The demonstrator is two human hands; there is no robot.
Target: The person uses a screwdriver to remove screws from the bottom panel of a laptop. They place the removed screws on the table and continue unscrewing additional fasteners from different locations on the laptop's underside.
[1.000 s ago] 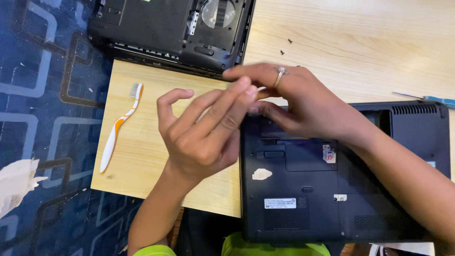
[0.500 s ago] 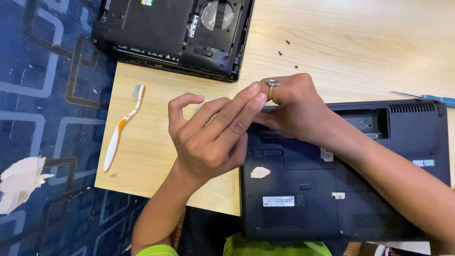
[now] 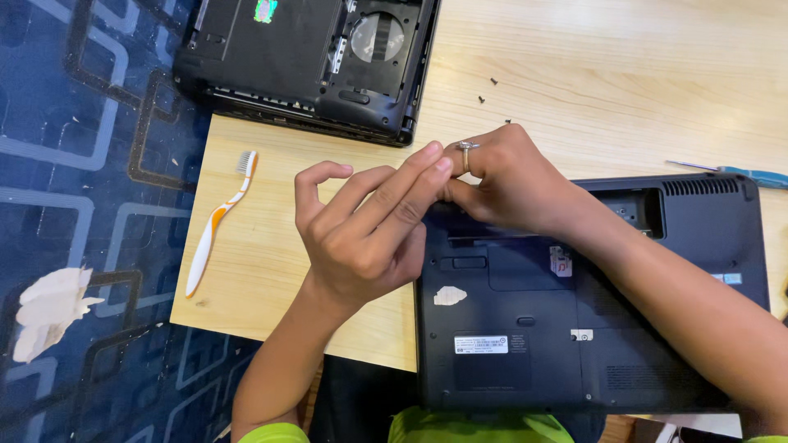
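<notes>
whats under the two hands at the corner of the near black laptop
Both the left hand and right hand sit over the back-left corner of the upturned black laptop on the light wooden board. What the fingertips pinch there is covered.

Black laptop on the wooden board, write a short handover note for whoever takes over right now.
Left hand: fingers stretched to the top left corner of the black upturned laptop, holding nothing visible.
Right hand: curled over that same corner; whatever it pinches is hidden.
Done: a second black laptop lies opened at the board's far edge, two small dark screws loose beside it.
Left: the near laptop's bottom panels are still on.
Nearby: orange-and-white toothbrush, blue-handled screwdriver.
</notes>
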